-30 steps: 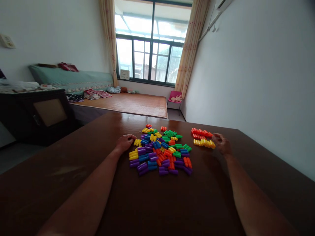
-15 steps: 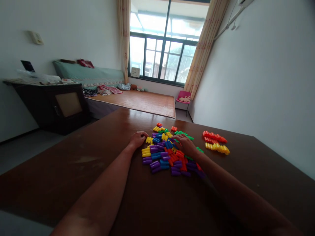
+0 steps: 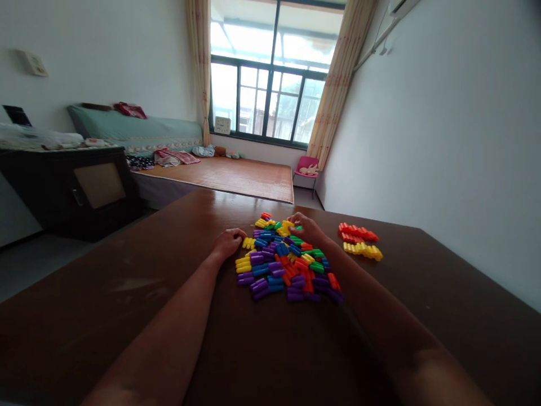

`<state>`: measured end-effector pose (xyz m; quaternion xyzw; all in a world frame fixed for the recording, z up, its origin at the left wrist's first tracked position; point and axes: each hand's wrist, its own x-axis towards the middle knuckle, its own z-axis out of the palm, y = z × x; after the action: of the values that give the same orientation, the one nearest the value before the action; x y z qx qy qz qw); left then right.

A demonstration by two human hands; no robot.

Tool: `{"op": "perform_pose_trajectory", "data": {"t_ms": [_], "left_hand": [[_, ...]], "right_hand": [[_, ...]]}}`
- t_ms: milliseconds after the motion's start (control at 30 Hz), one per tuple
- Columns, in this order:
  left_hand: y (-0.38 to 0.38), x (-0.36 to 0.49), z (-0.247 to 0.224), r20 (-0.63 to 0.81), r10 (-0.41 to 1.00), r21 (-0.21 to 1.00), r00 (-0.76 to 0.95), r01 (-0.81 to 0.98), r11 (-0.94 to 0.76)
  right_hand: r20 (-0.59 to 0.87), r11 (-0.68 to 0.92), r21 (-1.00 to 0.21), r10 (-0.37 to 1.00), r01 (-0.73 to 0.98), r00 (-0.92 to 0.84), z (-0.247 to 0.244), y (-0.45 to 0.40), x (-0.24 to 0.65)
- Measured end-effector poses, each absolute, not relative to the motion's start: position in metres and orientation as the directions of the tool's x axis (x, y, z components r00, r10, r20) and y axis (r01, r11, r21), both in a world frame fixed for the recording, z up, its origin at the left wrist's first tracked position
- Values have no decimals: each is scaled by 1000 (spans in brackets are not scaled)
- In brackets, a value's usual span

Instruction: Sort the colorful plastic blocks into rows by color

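Note:
A loose pile of purple, blue, red, green, orange and yellow plastic pieces [image 3: 276, 269] lies on the dark brown table [image 3: 169, 248]. At the pile's far side, my right hand [image 3: 305, 227] has its fingers closed on a yellow piece [image 3: 285, 228]. My left hand [image 3: 229, 242] rests at the pile's left edge, fingers curled beside some yellow pieces [image 3: 249, 243]; whether it grips anything is hidden. To the right of the pile, a red row [image 3: 358, 232] of pieces lies behind a yellow row [image 3: 362, 250].
Beyond the table is a low bed [image 3: 245, 173] with cloths on it. A dark cabinet [image 3: 59, 186] stands at the left. A pink chair [image 3: 307, 166] holding a soft toy is near the window, and the table's right edge slants toward the wall.
My right hand has moved from the middle of the pile to its far side and now holds a yellow piece. My left hand stays by the pile. The view has shifted slightly.

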<state>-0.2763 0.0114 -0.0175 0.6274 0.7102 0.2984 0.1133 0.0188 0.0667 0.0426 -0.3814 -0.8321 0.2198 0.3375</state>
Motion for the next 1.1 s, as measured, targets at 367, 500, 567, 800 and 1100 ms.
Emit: {"op": "perform_pose_trajectory", "data": {"t_ms": [367, 500, 567, 800, 1100], "left_hand": [[19, -282, -18, 218, 961, 537, -168, 843, 26], [20, -285, -19, 229, 960, 538, -159, 843, 11], [19, -285, -19, 240, 961, 537, -139, 844, -12], [20, -288, -21, 226, 965, 548, -130, 837, -16], [21, -288, -21, 220, 966, 555, -132, 832, -13]], "right_hand": [[519, 21, -717, 684, 697, 513, -9, 55, 305], [430, -248, -465, 776, 850, 462, -43, 46, 347], [359, -279, -356, 840, 892, 406, -47, 47, 345], [299, -80, -505, 918, 859, 261, -44, 50, 341], [268, -56, -550, 933, 833, 239, -38, 46, 332]]}}
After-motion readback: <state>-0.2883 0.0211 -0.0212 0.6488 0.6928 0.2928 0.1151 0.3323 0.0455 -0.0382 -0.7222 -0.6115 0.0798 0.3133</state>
